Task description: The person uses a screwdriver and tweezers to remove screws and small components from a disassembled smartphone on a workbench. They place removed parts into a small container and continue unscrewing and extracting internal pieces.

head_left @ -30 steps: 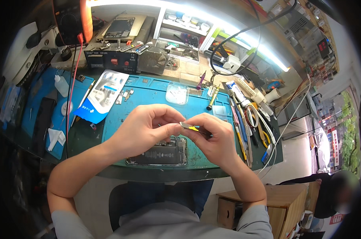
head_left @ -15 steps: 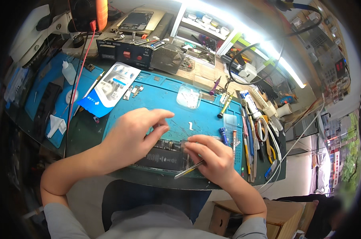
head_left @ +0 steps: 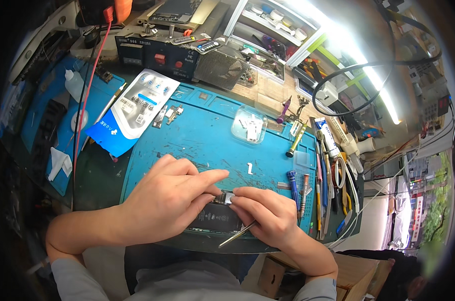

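An opened phone (head_left: 216, 217), dark inside, lies at the near edge of a blue mat (head_left: 202, 135). The right hand (head_left: 270, 216) touches a small silver part (head_left: 228, 197) there, a slim metal tool (head_left: 237, 235) gripped beneath its fingers. The left hand (head_left: 170, 203) bends close; its hold is unclear. Positioning the part seems underway, calling for gentle alignment.

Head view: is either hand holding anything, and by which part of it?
Right hand: a slender metal tool, by the end tucked in the palm; whether it also grips the small silvery part cannot be told. Left hand: no held thing shows.
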A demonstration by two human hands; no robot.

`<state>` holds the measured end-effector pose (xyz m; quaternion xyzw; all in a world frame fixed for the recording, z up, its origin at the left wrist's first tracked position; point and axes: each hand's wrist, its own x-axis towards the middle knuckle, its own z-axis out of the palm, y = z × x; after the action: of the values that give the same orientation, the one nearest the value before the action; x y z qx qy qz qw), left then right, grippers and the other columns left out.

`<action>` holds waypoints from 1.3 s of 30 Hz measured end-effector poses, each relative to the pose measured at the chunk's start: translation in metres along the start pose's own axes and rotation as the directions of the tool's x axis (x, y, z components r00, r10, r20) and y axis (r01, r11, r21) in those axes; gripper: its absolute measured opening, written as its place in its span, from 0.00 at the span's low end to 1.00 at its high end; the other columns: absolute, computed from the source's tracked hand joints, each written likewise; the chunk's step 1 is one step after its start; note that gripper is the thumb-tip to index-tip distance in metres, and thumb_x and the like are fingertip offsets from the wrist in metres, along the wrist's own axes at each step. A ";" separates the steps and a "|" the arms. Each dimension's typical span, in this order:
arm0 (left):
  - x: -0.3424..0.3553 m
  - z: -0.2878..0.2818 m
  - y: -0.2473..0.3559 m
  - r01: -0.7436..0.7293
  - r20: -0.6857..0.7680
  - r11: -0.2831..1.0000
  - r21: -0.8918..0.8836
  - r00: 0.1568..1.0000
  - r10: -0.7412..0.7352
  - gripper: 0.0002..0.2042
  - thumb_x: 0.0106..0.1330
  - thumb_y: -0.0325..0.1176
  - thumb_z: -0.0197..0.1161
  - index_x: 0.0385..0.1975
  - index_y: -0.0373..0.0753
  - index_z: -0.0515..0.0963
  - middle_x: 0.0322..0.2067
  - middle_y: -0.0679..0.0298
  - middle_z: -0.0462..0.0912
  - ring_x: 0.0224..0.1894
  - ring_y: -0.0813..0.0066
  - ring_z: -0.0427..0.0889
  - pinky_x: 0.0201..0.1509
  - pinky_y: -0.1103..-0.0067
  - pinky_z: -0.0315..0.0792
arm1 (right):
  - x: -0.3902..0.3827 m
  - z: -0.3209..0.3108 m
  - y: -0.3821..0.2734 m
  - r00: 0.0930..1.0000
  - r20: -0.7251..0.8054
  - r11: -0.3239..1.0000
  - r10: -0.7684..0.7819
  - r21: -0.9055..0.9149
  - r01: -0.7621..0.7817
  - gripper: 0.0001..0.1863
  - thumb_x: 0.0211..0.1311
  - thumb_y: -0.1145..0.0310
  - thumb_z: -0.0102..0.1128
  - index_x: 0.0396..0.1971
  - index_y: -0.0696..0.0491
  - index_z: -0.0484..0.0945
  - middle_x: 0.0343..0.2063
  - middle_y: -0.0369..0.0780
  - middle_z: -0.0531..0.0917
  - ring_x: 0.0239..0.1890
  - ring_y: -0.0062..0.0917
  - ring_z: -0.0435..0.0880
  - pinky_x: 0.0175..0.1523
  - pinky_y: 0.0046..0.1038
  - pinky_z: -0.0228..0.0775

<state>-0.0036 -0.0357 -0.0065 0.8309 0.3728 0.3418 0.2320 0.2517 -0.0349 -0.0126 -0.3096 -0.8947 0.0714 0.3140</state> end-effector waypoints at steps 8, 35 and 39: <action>0.000 -0.001 -0.001 -0.001 0.014 1.000 0.011 1.000 0.000 0.26 0.60 0.23 0.72 0.61 0.38 0.80 0.40 0.73 0.91 0.41 0.70 0.82 0.49 0.71 0.68 | 0.001 -0.004 0.002 0.999 0.034 1.000 -0.007 -0.012 0.007 0.11 0.56 0.72 0.75 0.38 0.55 0.86 0.39 0.37 0.88 0.26 0.24 0.85 0.29 0.25 0.76; -0.009 0.004 0.007 -0.142 0.042 0.966 0.214 0.990 0.136 0.20 0.58 0.36 0.76 0.51 0.39 0.86 0.46 0.66 0.81 0.45 0.65 0.76 0.47 0.69 0.69 | -0.004 -0.006 0.005 1.000 0.028 1.000 -0.001 0.006 0.001 0.15 0.54 0.70 0.78 0.43 0.57 0.88 0.34 0.39 0.86 0.23 0.23 0.83 0.26 0.24 0.73; -0.030 0.008 0.030 -0.179 0.041 0.860 0.478 0.982 0.182 0.20 0.69 0.49 0.66 0.51 0.42 0.88 0.46 0.69 0.78 0.48 0.71 0.72 0.51 0.71 0.68 | -0.015 -0.027 -0.003 0.993 0.120 0.997 0.022 -0.075 -0.013 0.21 0.52 0.67 0.81 0.47 0.55 0.90 0.28 0.34 0.82 0.21 0.21 0.77 0.23 0.24 0.67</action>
<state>0.0014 -0.0780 -0.0046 0.8927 0.3669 0.2611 -0.0151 0.2760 -0.0482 0.0020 -0.3240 -0.9113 0.0594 0.2471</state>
